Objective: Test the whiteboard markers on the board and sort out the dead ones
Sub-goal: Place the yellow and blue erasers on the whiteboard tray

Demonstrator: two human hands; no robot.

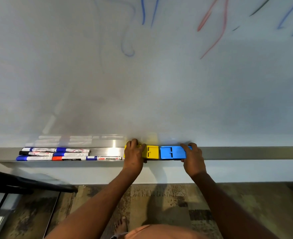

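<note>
Glossy whiteboard point(142, 83), brushed-metal tray point(245, 152), smooth plastic yellow eraser point(151, 152) and blue eraser point(172, 152).

Soft even light, blurred edges

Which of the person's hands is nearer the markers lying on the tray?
Left. The left hand grips the yellow block beside the markers; the right hand grips the blue block farther away.

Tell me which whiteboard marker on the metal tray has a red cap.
The white marker in the middle of the front row; the other caps are blue or black.
</note>
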